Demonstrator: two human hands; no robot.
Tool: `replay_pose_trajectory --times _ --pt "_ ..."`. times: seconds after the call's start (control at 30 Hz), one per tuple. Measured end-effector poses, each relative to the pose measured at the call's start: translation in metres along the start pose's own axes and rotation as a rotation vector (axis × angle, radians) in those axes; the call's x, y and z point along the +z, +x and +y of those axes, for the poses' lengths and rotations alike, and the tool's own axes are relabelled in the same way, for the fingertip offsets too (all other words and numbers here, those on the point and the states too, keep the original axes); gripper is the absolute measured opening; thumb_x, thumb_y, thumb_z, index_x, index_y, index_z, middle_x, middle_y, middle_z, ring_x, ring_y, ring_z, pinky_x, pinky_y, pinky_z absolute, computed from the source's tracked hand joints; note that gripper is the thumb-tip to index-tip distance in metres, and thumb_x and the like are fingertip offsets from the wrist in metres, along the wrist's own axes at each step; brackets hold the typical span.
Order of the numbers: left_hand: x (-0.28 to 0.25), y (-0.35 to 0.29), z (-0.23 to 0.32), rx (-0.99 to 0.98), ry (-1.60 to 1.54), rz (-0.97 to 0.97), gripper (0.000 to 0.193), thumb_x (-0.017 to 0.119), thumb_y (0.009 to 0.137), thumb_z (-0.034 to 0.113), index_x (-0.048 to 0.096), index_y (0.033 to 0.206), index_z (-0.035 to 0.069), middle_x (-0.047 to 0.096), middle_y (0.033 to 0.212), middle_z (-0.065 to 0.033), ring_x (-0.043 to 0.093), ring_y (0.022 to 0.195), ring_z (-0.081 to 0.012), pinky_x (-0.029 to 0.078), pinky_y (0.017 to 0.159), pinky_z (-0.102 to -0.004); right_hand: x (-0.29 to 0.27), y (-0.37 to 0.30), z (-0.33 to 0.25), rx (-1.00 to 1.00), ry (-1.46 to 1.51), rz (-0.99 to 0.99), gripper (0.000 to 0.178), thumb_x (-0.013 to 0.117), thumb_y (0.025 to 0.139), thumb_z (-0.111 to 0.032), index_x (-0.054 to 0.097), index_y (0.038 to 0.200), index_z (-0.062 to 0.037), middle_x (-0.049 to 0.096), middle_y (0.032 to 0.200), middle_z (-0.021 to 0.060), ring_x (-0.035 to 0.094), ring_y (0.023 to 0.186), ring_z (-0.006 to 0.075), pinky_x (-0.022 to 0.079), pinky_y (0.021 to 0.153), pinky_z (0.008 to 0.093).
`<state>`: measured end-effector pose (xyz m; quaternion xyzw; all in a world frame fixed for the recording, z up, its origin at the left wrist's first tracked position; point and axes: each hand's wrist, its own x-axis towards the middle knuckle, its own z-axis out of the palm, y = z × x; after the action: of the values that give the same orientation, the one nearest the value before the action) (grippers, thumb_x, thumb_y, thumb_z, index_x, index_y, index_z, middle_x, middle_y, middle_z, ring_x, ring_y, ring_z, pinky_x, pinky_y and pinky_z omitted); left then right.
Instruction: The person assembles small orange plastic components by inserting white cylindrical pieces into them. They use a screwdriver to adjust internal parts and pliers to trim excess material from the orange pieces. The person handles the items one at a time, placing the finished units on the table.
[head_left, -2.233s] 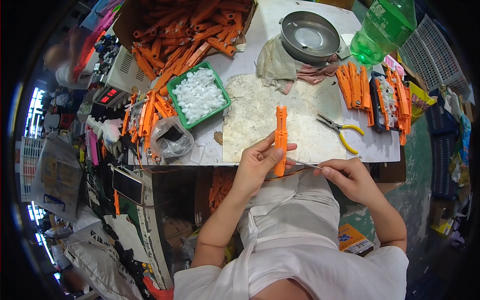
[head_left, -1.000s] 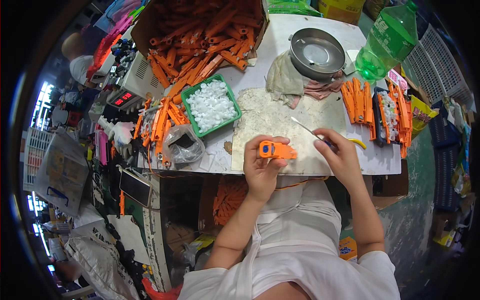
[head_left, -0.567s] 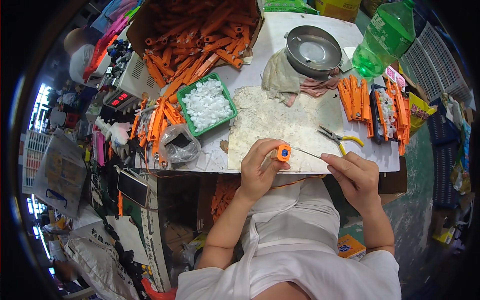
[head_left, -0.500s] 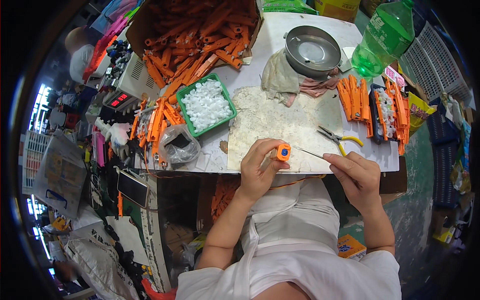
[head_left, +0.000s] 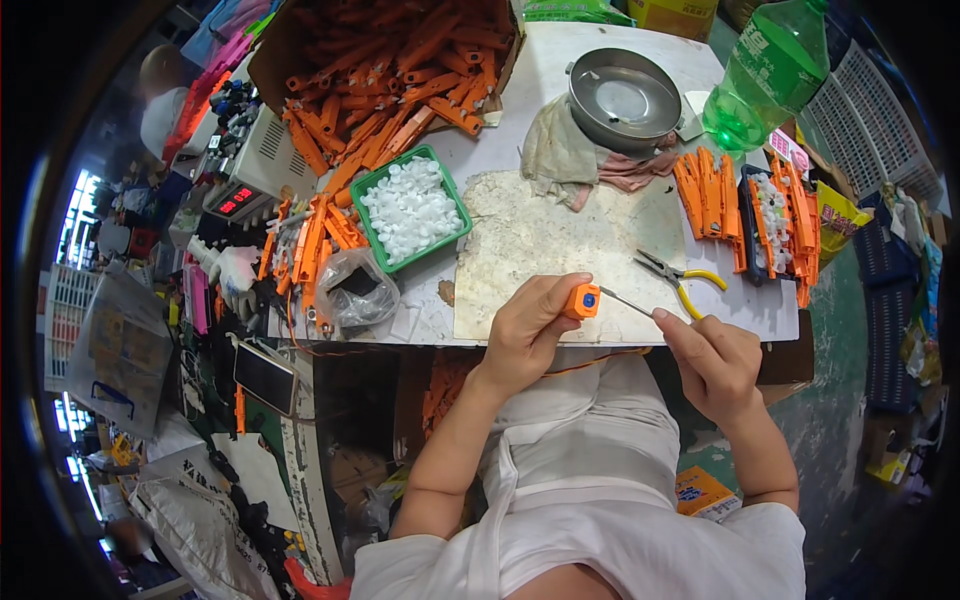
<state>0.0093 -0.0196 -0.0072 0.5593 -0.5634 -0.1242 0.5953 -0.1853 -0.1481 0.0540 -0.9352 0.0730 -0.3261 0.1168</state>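
Observation:
Just above the table's front edge, my left hand (head_left: 522, 328) is closed around an orange plastic piece (head_left: 576, 301). The piece's squarish end, with a blue round centre, faces up and to the right. My right hand (head_left: 716, 362) pinches a slim metal tool (head_left: 630, 303), perhaps a pick or tweezers. Its tip points at the blue-centred end, very close to it; whether they touch I cannot tell. Pliers with yellow handles (head_left: 690, 290) lie open on the worn white board (head_left: 540, 235), beyond the tool.
A green basket of small white caps (head_left: 457, 228) stands left of the board. Behind it, a carton (head_left: 264, 75) overflows with orange parts. A metal bowl (head_left: 655, 132) rests by crumpled rags (head_left: 552, 150). Orange parts (head_left: 712, 200) and a green bottle (head_left: 765, 85) are at right.
My left hand has shifted slightly right and tilted the orange piece, so its blue-centred end turns more toward the tool. The tool has moved slightly right with my right hand.

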Motion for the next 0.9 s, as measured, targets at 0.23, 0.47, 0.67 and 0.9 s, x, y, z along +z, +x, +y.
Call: replay_pose_trajectory --times 0.23,0.47,0.67,0.9 --pt "-0.001 0.001 0.003 -0.03 -0.033 -0.016 0.04 0.058 0.084 0.003 0.055 0.124 0.004 0.061 0.1 -0.0127 0.058 0.087 -0.0268 0.047 0.079 -0.0317 0.002 0.0 0.013 0.042 0.176 -0.01 0.042 0.069 0.069 -0.001 0.067 0.11 -0.0103 0.051 0.063 0.0032 0.049 0.049 0.0162 0.037 0.043 0.0285" --pt "-0.001 -0.001 0.002 -0.072 -0.052 -0.031 0.038 0.057 0.088 0.008 0.055 0.125 0.004 0.061 0.102 -0.0129 0.058 0.088 -0.0258 0.047 0.079 -0.0309 0.002 0.0 0.014 0.071 0.196 -0.019 0.039 0.069 0.072 -0.002 0.068 0.11 -0.011 0.053 0.064 0.0032 0.049 0.049 0.0161 0.037 0.043 0.0286" --pt "-0.001 -0.001 0.001 -0.036 -0.029 -0.036 0.037 0.057 0.088 0.008 0.055 0.125 0.003 0.061 0.101 -0.013 0.058 0.087 -0.0258 0.047 0.078 -0.0311 0.0 -0.001 0.011 0.115 0.216 -0.021 0.034 0.069 0.074 -0.003 0.068 0.107 -0.01 0.052 0.062 0.0037 0.049 0.048 0.0162 0.037 0.043 0.0287" --pt "0.001 -0.001 0.0 -0.086 -0.072 -0.015 0.037 0.057 0.088 0.011 0.056 0.124 0.003 0.061 0.101 -0.0125 0.058 0.087 -0.0247 0.047 0.078 -0.0305 -0.005 -0.004 0.008 0.166 0.28 -0.019 0.034 0.07 0.073 -0.002 0.068 0.107 -0.0093 0.052 0.062 0.0038 0.049 0.048 0.0163 0.038 0.044 0.0285"
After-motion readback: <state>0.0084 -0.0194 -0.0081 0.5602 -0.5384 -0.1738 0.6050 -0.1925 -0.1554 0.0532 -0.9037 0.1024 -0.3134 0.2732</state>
